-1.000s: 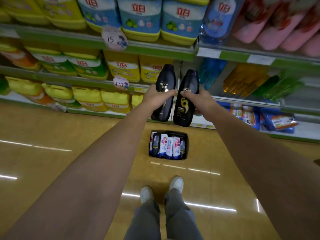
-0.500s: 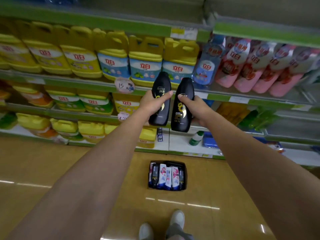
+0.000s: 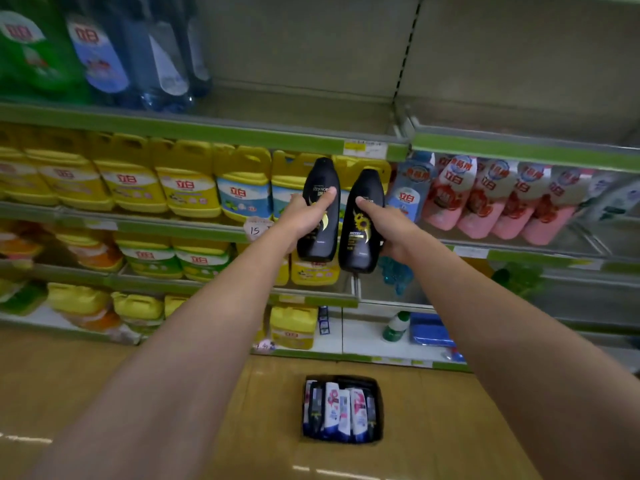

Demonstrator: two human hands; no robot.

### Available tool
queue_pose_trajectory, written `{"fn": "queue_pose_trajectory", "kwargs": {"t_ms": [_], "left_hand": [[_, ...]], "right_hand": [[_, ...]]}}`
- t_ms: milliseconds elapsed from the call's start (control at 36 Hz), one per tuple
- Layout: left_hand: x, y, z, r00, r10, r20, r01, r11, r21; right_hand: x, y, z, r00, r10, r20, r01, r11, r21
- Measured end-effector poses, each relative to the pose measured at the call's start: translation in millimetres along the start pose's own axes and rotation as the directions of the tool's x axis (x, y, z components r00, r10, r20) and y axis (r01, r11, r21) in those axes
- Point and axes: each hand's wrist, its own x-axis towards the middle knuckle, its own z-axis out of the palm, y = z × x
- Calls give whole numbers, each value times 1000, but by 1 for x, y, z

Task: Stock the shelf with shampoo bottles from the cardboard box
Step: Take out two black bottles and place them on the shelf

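Both arms are reaching out toward the shelving, each of the hands carrying a black shampoo bottle cap-up. The left hand (image 3: pixel 304 220) is gripping the left bottle (image 3: pixel 320 211) around its middle, thumb lying across the front label. The right hand (image 3: pixel 391 230) is holding the right bottle (image 3: pixel 363 221) the same way, thumb pressing on the label above a sunflower print. The two bottles are standing just beside each other, tilting slightly apart at the top, in front of the row of yellow detergent jugs (image 3: pixel 187 181) and below the green-edged upper shelf (image 3: pixel 242 133). Pink refill pouches (image 3: pixel 485 202) are hanging to the right. On the floor between the arms, the cardboard box (image 3: pixel 379 410) is sitting with more shampoo bottles (image 3: pixel 341 410) packed upright inside
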Motion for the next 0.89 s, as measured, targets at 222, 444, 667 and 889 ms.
{"fn": "queue_pose_trajectory", "kwargs": {"t_ms": [222,444,667,889], "left_hand": [[8,28,1,1000,-12,-1,12,998,-68],[16,65,-8,1000,18,-10,-18,1000,1],[47,98,-9,997,66,-44,-65,998,23],[84,121,3,984,148,-95,-146,989,27]], "right_hand": [[2,-29,-2,995,-41,89,35,998,59],[24,-56,-6,986,-116,117,110,992,57],[51,-91,-14,969,-182,165,166,980,106],[84,-120,-37,959,-233,159,221,971,87]]}}
